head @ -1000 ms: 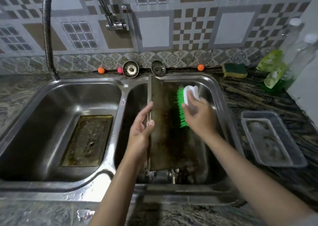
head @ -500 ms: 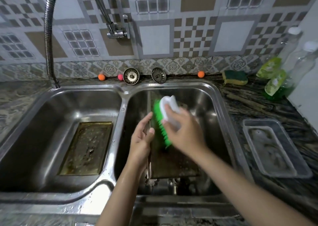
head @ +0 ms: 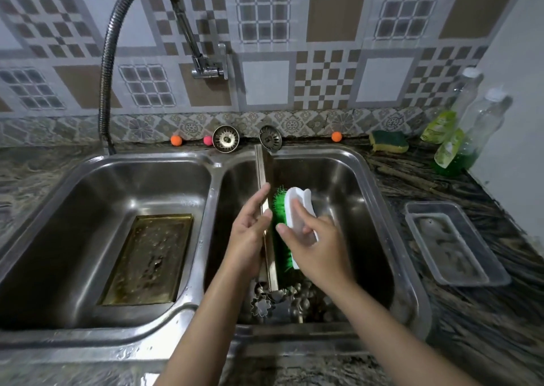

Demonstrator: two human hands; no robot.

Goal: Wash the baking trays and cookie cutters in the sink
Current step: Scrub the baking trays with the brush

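A dark baking tray (head: pixel 262 165) stands upright in the right basin, seen almost edge on. My left hand (head: pixel 250 232) pinches its near rim between thumb and straight fingers. My right hand (head: pixel 318 247) grips a white scrub brush (head: pixel 297 209), its green bristles pressed against the tray's right face. A second, brownish tray (head: pixel 150 256) lies flat and wet in the left basin. Several metal cookie cutters (head: pixel 265 306) sit on the right basin's floor, below my hands.
The double steel sink (head: pixel 212 165) has a hose faucet (head: pixel 109 62) at the back left. Two strainers (head: pixel 225 138), a sponge (head: pixel 388 141) and soap bottles (head: pixel 453 150) line the back ledge. A clear plastic container (head: pixel 453 244) sits on the right counter.
The brush has swept left across the tray and down toward me. The tray has turned from showing its broad face to nearly edge on. My left hand has kept its hold.
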